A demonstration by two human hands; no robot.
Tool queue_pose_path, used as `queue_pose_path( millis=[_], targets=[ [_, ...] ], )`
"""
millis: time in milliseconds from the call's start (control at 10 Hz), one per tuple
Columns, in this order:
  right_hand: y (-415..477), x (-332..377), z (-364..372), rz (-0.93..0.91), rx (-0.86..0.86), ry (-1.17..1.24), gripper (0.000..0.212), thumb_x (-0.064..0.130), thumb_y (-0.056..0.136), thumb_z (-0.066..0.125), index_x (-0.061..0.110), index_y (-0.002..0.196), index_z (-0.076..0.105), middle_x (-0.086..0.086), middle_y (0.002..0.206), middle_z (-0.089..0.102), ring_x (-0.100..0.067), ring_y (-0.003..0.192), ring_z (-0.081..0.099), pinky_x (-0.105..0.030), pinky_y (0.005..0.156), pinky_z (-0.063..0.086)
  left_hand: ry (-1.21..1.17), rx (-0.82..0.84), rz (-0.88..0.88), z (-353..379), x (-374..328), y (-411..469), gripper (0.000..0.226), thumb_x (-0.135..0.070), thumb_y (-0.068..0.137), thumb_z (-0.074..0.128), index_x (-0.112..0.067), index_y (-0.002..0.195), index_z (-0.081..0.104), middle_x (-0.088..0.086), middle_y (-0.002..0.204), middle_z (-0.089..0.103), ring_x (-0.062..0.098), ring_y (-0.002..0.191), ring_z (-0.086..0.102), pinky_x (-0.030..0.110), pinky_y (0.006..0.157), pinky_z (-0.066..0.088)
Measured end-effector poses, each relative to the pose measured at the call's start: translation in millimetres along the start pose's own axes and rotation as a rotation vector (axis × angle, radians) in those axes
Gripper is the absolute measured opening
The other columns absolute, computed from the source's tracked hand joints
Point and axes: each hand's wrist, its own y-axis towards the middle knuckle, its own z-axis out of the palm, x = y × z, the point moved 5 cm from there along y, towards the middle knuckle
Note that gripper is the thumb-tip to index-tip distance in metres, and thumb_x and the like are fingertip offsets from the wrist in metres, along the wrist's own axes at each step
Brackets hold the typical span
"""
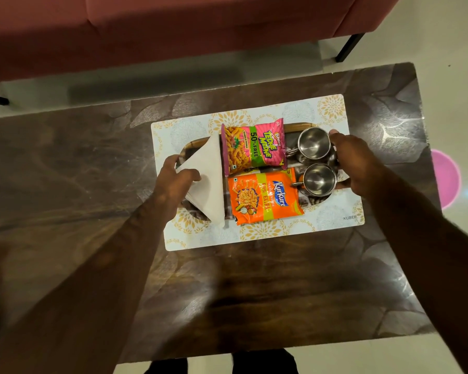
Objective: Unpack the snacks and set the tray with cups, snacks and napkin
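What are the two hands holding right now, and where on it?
Both hold the tray by its short ends: the left hand at the napkin end, thumb on the napkin, the right hand beside the cups.

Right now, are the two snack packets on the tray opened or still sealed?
Sealed, as far as shows: the pink packet and orange packet lie flat on the tray, puffed, with no torn edge or spilled snacks visible.
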Motion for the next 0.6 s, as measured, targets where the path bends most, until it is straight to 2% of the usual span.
queue_pose_path(
  millis=[100, 200, 300, 400, 500, 600],
  targets=[
    [1, -1, 0, -0.032, -0.017, 0.006, 0.036, 0.055, 0.104, 0.047, 0.026, 0.087, 0.061, 0.001, 0.081, 0.059, -0.016, 0.077, 0.056, -0.033, 0.074, 0.045, 0.004, 0.01, 0.026, 2, 1, -2, 0.059, -0.019, 0.077, 0.067, -0.032, 0.13, 0.046, -0.001, 0.114, 0.057, 0.019, 0.097, 0.056, 0.038, 0.075, 0.054],
    [1, -1, 1, -0.042, -0.022, 0.003, 0.036, 0.054, 0.104, 0.046, 0.026, 0.088, 0.061, 0.0, 0.082, 0.059, -0.017, 0.077, 0.057, -0.035, 0.076, 0.046, -0.004, 0.015, 0.031, 2, -2, -3, 0.056, -0.018, 0.077, 0.067, -0.033, 0.127, 0.046, -0.005, 0.108, 0.058, 0.017, 0.096, 0.056, 0.036, 0.074, 0.053],
    [4, -6, 0, -0.046, -0.018, -0.001, 0.04, 0.056, 0.104, 0.044, 0.022, 0.103, 0.065, -0.002, 0.085, 0.059, -0.02, 0.084, 0.058, -0.04, 0.083, 0.048, 0.006, 0.044, 0.044, 2, 0, -5, 0.048, -0.016, 0.079, 0.067, -0.035, 0.118, 0.046, -0.009, 0.106, 0.058, 0.018, 0.096, 0.057, 0.037, 0.075, 0.055],
    [1, -5, 2, -0.052, -0.017, -0.006, 0.051, 0.057, 0.105, 0.042, 0.017, 0.125, 0.066, -0.005, 0.099, 0.064, -0.023, 0.095, 0.059, -0.037, 0.08, 0.047, 0.001, 0.067, 0.034, 1, -2, -7, 0.049, -0.015, 0.081, 0.067, -0.033, 0.122, 0.048, -0.004, 0.113, 0.06, 0.024, 0.104, 0.058, 0.043, 0.085, 0.055],
    [0, -2, 1, -0.113, -0.036, -0.021, 0.048, 0.056, 0.106, 0.039, 0.022, 0.123, 0.068, -0.005, 0.119, 0.065, -0.022, 0.104, 0.061, -0.04, 0.09, 0.048, 0.085, 0.066, 0.024, -10, -11, -7, 0.068, -0.016, 0.084, 0.068, -0.027, 0.145, 0.04, 0.002, 0.139, 0.049, 0.023, 0.114, 0.051, 0.039, 0.085, 0.05],
    [-14, -2, -3, -0.219, -0.05, -0.068, 0.042, 0.053, 0.108, 0.037, 0.024, 0.106, 0.067, -0.004, 0.112, 0.067, -0.022, 0.103, 0.065, -0.043, 0.095, 0.05, 0.235, 0.011, 0.062, -24, -14, -19, 0.077, -0.015, 0.085, 0.071, -0.021, 0.152, 0.034, 0.008, 0.146, 0.047, 0.023, 0.116, 0.052, 0.036, 0.084, 0.049]
  ],
)
